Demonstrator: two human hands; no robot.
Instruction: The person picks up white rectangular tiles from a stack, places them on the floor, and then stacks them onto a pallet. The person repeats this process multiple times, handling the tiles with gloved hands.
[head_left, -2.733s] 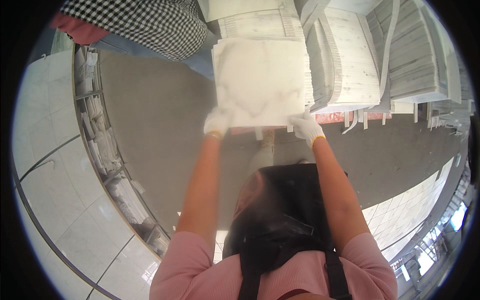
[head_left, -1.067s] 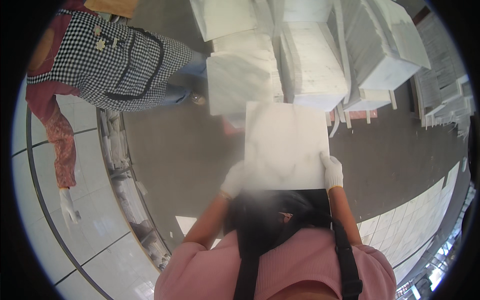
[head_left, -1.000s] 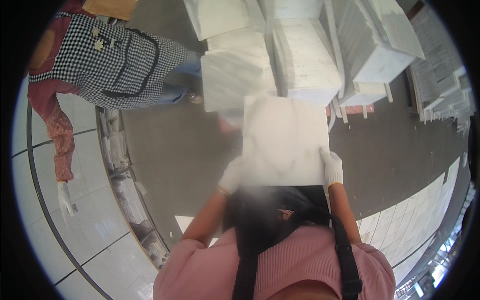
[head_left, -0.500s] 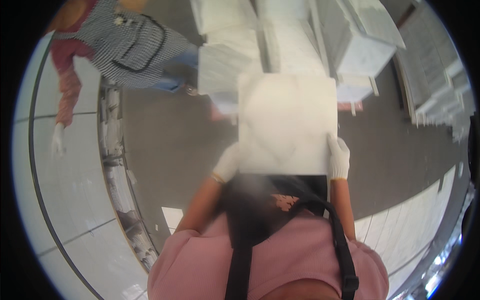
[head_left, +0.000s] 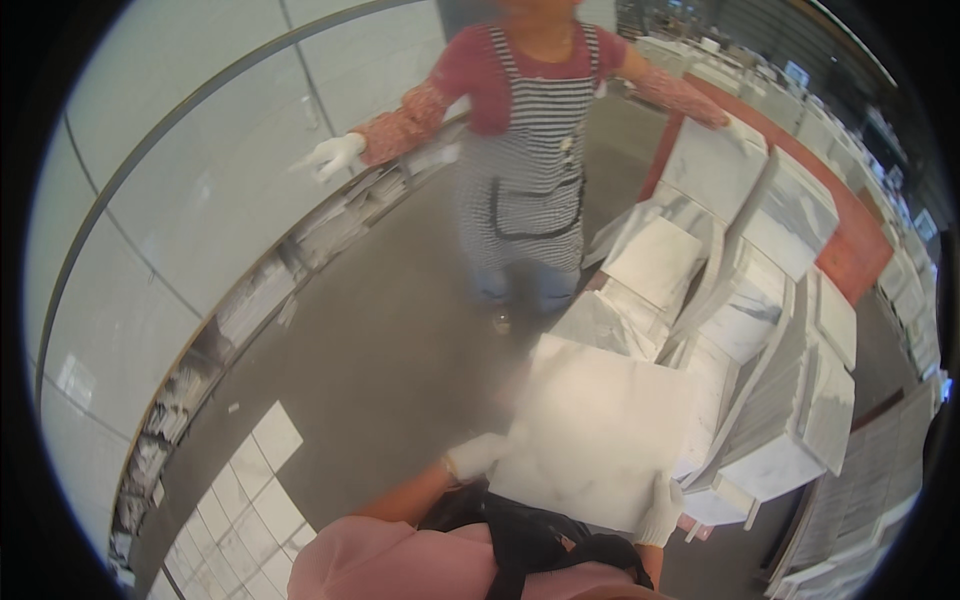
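I hold a square white marble-patterned tile (head_left: 600, 430) flat in front of my chest. My left hand (head_left: 478, 455), in a white glove, grips its near left edge. At the near right corner my right hand (head_left: 662, 512), also gloved, grips the tile. Just beyond the tile stand stacks of similar white tiles (head_left: 740, 300), leaning on edge in rows.
A person in a striped apron (head_left: 530, 150) stands facing me on the grey floor (head_left: 380, 340), arms spread, one gloved hand (head_left: 330, 155) out to the left, the other on a tile stack. A white tiled surface (head_left: 200, 200) curves along the left. More tile stacks (head_left: 850, 480) fill the right.
The view has swung up and left, so the other person now stands straight ahead. The tile stays in both my hands, now lower and to the right in the picture.
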